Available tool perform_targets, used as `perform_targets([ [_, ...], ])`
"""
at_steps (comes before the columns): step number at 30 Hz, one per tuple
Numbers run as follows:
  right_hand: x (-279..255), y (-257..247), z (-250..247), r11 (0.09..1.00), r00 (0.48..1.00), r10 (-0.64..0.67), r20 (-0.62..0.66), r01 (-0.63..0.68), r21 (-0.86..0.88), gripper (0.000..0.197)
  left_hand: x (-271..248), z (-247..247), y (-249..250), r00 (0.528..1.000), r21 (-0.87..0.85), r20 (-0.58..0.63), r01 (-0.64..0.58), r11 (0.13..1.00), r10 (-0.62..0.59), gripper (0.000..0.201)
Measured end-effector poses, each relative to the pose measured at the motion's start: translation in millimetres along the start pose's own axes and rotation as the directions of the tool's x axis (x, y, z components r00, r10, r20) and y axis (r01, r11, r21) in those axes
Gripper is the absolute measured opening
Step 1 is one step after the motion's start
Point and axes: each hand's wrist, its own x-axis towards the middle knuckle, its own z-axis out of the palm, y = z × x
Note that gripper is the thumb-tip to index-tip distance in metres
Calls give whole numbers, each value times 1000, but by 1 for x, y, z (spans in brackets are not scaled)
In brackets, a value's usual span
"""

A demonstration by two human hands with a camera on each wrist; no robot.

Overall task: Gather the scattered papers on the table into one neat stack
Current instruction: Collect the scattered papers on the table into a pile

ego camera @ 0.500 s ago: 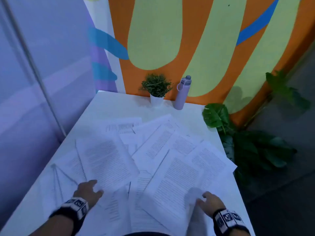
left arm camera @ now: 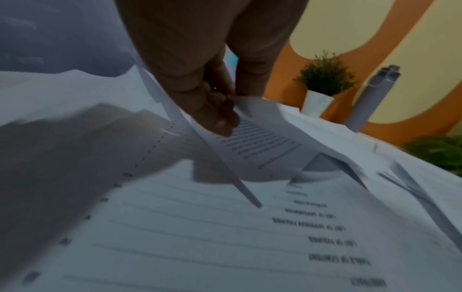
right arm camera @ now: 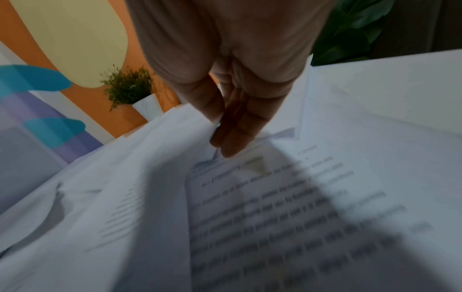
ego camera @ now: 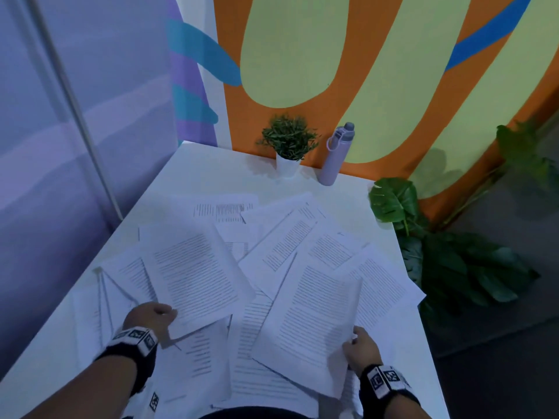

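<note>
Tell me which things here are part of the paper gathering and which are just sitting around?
Part of the job:
- scattered papers
- sheet pinched by the left hand
- sheet gripped by the right hand
- table, where the stack goes

Just lying about:
- small potted plant
- lilac bottle
- big leafy plant beside the table

Black wristbands [ego camera: 133, 343] with square markers

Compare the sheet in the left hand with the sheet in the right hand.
The left sheet lies toward the table's left side, pinched at its near corner by the left hand. The right sheet lies toward the right, gripped at its near right edge by the right hand. Both are white printed pages overlapping other papers.
</note>
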Motion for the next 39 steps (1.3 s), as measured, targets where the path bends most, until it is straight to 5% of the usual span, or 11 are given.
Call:
perform_targets([
  [2, 4, -3, -16, 1000, 995, -17, -102, 14, -28, 32, -3, -7, -5, 997, -77, -52, 47, 996, -52, 34],
  [7, 26, 6, -49, 997, 966, 75, -249, -70, 31, 29, -13, -9, -26, 986, -277, 41, 169, 946, -164, 81],
  [11, 41, 13, -56, 989, 951, 148, -271, -140, 51, 29, -28, 2, -31, 954, -237, 227, 247, 940, -194, 35],
  [13, 48, 14, -57, 976, 935, 219, -281, -212, 56, 30, -30, 7, -30, 938, -246, 289, 265, 932, -191, 31],
  [16, 57, 13, -58, 948, 910, 313, -271, -317, 30, 33, -29, 8, -20, 962, -372, 196, 254, 893, -192, 38],
  [20, 69, 10, -59, 940, 924, 330, -192, -341, -22, 38, -29, 0, -4, 978, -137, 104, 196, 971, -183, 30],
  [23, 71, 11, -56, 939, 929, 327, -176, -341, -53, 38, -29, -7, -10, 972, 15, -25, 235, 972, -234, 42],
  [26, 68, 14, -51, 955, 943, 284, -174, -295, -40, 36, -37, -18, -19, 964, 141, -130, 250, 958, -233, 38],
  [30, 54, 5, -48, 987, 909, 128, -397, -157, -40, 28, -36, -24, -38, 974, 243, -117, 217, 945, -194, 34],
  [35, 21, -31, -61, 981, 779, -106, -619, 184, 63, 23, -31, -20, -53, 958, 8, -268, 111, 994, -105, 30],
  [39, 2, -60, -64, 902, 647, -335, -685, 431, -33, 15, -43, -25, -39, 937, -36, -348, 29, 999, -40, 20],
])
